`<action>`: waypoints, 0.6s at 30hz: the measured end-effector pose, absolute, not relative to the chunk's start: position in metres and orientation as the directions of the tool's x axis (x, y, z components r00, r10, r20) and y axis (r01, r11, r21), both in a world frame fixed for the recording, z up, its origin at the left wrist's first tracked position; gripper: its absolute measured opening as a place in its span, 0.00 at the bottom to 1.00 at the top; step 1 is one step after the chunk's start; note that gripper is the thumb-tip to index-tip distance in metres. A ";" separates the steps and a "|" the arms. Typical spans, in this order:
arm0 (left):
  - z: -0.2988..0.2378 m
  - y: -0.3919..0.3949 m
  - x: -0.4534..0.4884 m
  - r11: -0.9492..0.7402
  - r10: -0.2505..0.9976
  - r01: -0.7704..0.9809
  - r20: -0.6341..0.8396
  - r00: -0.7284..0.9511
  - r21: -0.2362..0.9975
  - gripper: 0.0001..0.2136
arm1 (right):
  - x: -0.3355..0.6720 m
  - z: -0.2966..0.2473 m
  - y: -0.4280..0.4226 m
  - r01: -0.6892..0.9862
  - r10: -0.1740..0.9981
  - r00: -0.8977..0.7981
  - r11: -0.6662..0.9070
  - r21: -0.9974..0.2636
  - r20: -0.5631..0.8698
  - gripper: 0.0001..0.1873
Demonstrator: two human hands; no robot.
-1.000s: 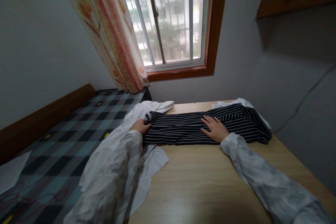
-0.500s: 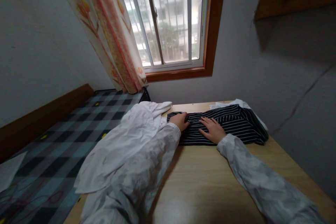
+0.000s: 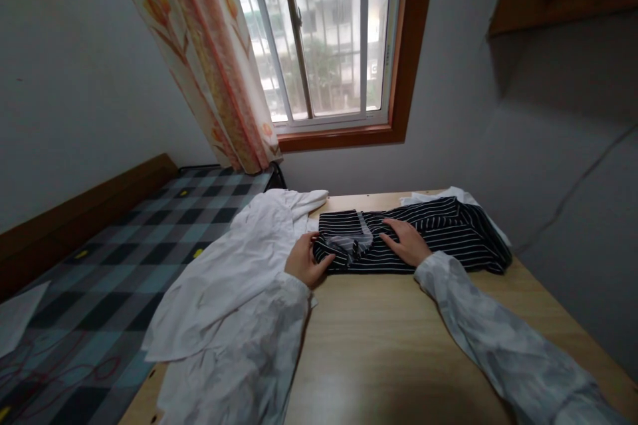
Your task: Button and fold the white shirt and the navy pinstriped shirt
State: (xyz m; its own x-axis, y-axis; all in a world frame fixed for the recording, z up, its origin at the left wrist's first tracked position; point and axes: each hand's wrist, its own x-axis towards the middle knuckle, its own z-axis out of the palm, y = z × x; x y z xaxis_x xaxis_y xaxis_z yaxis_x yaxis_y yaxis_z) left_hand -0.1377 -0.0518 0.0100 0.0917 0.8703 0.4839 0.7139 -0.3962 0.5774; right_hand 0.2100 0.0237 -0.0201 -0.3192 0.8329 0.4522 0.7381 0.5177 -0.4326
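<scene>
A black garment with thin white stripes lies folded across the far part of a wooden table. My right hand lies flat on its middle, fingers stretched out. My left hand is at the garment's left end, fingers curled around the folded edge there. A white garment lies crumpled beside my left arm, draped over the table's left side.
A bed with a checked blue and black cover runs along the left wall. A window with a patterned curtain is beyond the table. More white cloth shows behind the striped garment. A grey wall stands to the right.
My left hand carried the striped garment's left end over to the right, folding it shorter, then drew back to the new left edge. My right hand stayed pressed on the middle.
</scene>
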 end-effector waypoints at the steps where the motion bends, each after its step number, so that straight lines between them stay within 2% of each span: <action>1: 0.005 -0.055 -0.138 -0.409 0.867 0.703 0.487 0.102 0.582 0.31 | 0.206 -0.014 0.022 0.719 0.820 -0.324 0.538 -0.441 0.471 0.23; 5: -0.004 -0.058 -0.137 -0.429 0.871 0.672 0.474 0.129 0.604 0.29 | 0.180 0.010 0.009 0.611 0.753 -0.409 0.646 -0.458 0.515 0.17; 9: -0.005 -0.055 -0.137 -0.358 0.895 0.663 0.444 0.043 0.657 0.15 | 0.147 0.027 -0.008 0.519 0.745 -0.469 0.667 -0.535 0.474 0.10; 11: -0.004 -0.056 -0.137 -0.351 0.896 0.659 0.443 0.029 0.666 0.10 | 0.132 0.032 -0.020 0.506 0.718 -0.503 0.696 -0.510 0.481 0.08; 14: -0.002 -0.059 -0.135 -0.329 0.895 0.659 0.445 -0.010 0.676 0.08 | 0.115 0.032 -0.037 0.509 0.655 -0.564 0.755 -0.412 0.503 0.17; 16: 0.000 -0.061 -0.134 -0.303 0.900 0.646 0.433 -0.047 0.701 0.08 | 0.109 0.027 -0.043 0.533 0.653 -0.581 0.757 -0.379 0.486 0.22; 18: 0.001 -0.061 -0.132 -0.293 0.903 0.621 0.425 -0.071 0.727 0.07 | 0.107 0.020 -0.043 0.564 0.684 -0.563 0.729 -0.389 0.465 0.17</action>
